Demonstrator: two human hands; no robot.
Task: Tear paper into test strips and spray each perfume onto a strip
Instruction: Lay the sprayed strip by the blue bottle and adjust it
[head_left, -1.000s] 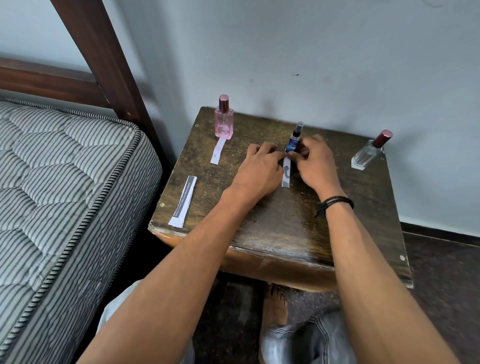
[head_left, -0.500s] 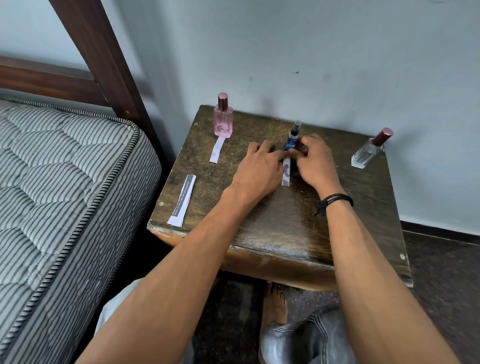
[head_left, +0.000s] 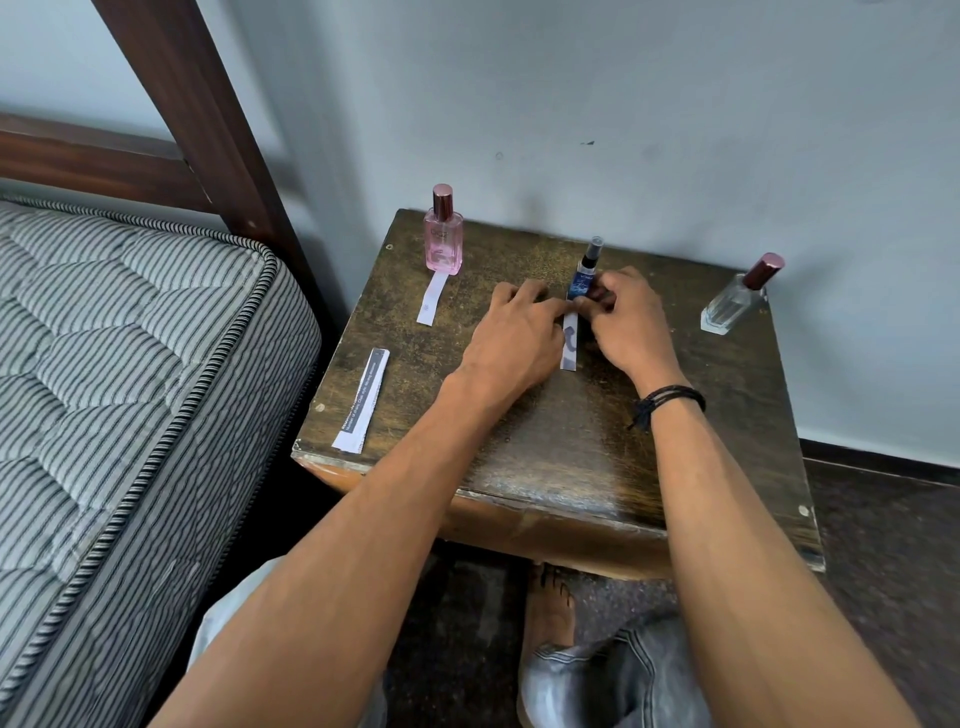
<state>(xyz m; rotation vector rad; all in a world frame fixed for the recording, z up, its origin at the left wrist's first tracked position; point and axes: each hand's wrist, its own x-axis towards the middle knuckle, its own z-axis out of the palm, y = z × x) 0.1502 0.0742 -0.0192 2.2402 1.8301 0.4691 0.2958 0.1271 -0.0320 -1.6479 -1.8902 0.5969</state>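
Observer: Containers, head view?

Recorder: Three bottles along the far edge of the wooden table (head_left: 571, 467). At the left is the pink bottle (head_left: 443, 244), rectangular and upright, with a dark red cap. Its body is tinted pink and the fill level is unreadable. The blue bottle (head_left: 583, 274) in the middle is slim and dark, with a black sprayer under a clear cap. At the right is the clear bottle (head_left: 732, 306), square-shouldered with a dark red cap. It is tilted toward the wall and its contents look colourless.

Observer: Paper?

Recorder: A short white strip (head_left: 432, 305) lies flat, its far end touching the pink bottle's foot. The middle strip (head_left: 570, 347) is white with grey marks and runs from the blue bottle's base toward the person. A longer printed piece (head_left: 362, 401) lies near the table's left front corner, well apart from the bottles.

Observer: Hands?

Recorder: The left hand (head_left: 511, 340) is knuckles up, its forefinger reaching onto the middle strip's far end. The thumb is hidden, so I cannot tell pinch from press. The right hand (head_left: 626, 325) has its fingers curled at the blue bottle's foot, over the same strip end. Whether they grip bottle or strip, I cannot tell. A black cord bracelet (head_left: 667, 402) is on that wrist.

Observer: Surfaces?

Recorder: The tabletop is dark and worn, with scuffed varnish. Left of it is a striped quilted mattress (head_left: 104, 338) and a dark wooden bedpost (head_left: 208, 130).
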